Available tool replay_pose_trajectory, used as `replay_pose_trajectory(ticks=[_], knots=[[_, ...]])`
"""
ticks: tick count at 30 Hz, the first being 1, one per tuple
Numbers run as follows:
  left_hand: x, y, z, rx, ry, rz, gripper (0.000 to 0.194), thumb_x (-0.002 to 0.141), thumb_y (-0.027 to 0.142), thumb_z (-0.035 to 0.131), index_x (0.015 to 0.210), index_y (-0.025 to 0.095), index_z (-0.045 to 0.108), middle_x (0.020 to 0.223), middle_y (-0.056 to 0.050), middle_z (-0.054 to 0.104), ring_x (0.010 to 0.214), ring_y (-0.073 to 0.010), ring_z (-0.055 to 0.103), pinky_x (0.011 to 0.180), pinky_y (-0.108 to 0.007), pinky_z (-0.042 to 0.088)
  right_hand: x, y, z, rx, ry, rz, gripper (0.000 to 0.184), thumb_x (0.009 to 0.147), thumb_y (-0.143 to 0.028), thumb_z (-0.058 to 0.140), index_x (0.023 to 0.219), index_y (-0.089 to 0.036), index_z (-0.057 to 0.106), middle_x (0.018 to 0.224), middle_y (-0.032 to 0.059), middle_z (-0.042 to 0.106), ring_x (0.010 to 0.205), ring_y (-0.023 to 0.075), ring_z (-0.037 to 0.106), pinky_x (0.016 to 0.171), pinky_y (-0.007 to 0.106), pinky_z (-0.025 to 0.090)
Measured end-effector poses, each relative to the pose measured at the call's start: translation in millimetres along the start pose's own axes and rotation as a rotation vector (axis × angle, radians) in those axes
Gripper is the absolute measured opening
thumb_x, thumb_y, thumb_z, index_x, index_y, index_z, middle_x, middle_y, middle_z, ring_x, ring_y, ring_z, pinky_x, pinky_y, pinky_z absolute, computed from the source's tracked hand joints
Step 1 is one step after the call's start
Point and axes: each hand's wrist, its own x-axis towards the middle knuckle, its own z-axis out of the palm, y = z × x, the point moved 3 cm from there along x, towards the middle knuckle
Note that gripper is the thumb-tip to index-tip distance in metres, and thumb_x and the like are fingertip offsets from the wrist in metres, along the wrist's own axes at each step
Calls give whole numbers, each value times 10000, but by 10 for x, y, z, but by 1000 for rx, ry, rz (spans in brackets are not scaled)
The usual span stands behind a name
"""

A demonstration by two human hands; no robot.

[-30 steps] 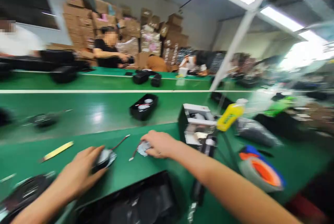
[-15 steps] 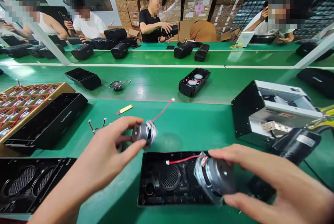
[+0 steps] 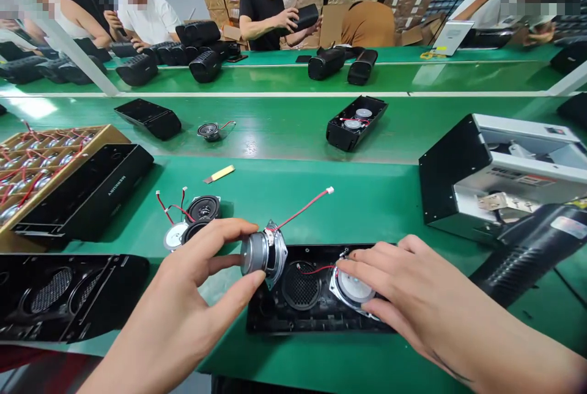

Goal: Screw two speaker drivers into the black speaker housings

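Note:
Between thumb and fingers, my left hand (image 3: 197, 296) grips a speaker driver (image 3: 263, 254) tilted on its side, its red wire reaching up to the right. This driver is just above the left end of a black speaker housing (image 3: 316, 323). My right hand (image 3: 403, 290) has its fingers around a second speaker driver (image 3: 353, 287), which sits magnet side up over the right part of the housing. A round mesh grille (image 3: 301, 284) shows bare in the housing's left part. Behind my left hand, several loose speaker drivers (image 3: 202, 207) lie on the green table.
A box of wired drivers (image 3: 50, 164) and a black housing (image 3: 87, 192) stand at left; another open housing (image 3: 59, 296) lies nearer. A yellow cutter knife (image 3: 220, 174) lies behind my hands. A metal machine (image 3: 499, 167) stands right. Several people work across the belt (image 3: 257, 118).
My right hand has lowered its driver from a tilted hold onto the housing, magnet up. The left hand keeps its driver and has moved slightly right. The view has tipped down.

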Motion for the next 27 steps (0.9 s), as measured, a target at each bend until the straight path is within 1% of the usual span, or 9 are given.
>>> replay_pose_trajectory(ticks=[3,7,10,12,14,17,19,23,27], knots=[[-29,6,92,-81,37,-5,255,943,315,706,1192,362,681,1222,29,688,993,-163,754,893,-241,672,9,2,-31,62,31,-27,338,939,-160,587,1254,-276,618,1133,4,734,887,193,684,711,353,433],[-93,-1,269,-204,114,14,288,946,239,695,1186,393,660,1205,53,648,1006,-113,706,907,-186,643,-46,27,-83,67,117,-112,249,1077,-256,468,1288,-287,596,1158,-55,732,984,132,698,771,336,468],[-100,-9,456,-283,210,38,327,936,202,703,1212,363,633,1221,29,609,1067,-127,663,923,-211,641,-76,64,-98,82,142,-115,217,1089,-325,485,1281,-285,580,1195,-55,727,1096,105,682,837,293,506],[-69,-17,572,-332,251,59,334,935,192,709,1223,338,621,1235,11,585,1106,-146,643,921,-246,650,-79,87,-108,104,163,-120,200,1079,-316,498,1261,-279,572,1225,-53,722,1133,86,667,872,261,507],[-24,-33,648,-392,271,62,315,942,187,706,1218,312,619,1235,0,574,1109,-149,638,916,-259,655,-66,97,-113,78,158,-171,211,1084,-276,473,1263,-272,584,1273,-47,708,1159,80,654,944,268,473],[25,-57,677,-456,272,43,287,952,185,696,1212,285,623,1217,-6,582,1101,-139,641,927,-248,648,-22,104,-103,27,80,-276,283,1090,-203,431,1311,-267,596,1371,-35,663,1189,101,640,1047,332,366],[29,-63,668,-449,269,46,294,949,181,697,1218,278,624,1219,-8,582,1109,-142,640,929,-251,648,11,114,-93,38,26,-305,304,1092,-182,412,1328,-264,586,1377,-33,658,1170,111,646,1053,357,321],[10,-60,667,-412,274,52,305,948,185,695,1232,273,624,1239,-11,571,1099,-146,642,936,-277,656,39,141,-68,70,-16,-297,278,1107,-202,396,1321,-245,569,1339,-27,676,1129,115,652,1042,364,284],[12,-52,687,-397,277,58,317,939,178,702,1234,268,628,1238,-11,578,1108,-150,641,922,-272,659,12,173,-26,66,-48,-274,276,1093,-199,429,1340,-225,551,1343,-14,668,1151,116,631,1047,349,271]])
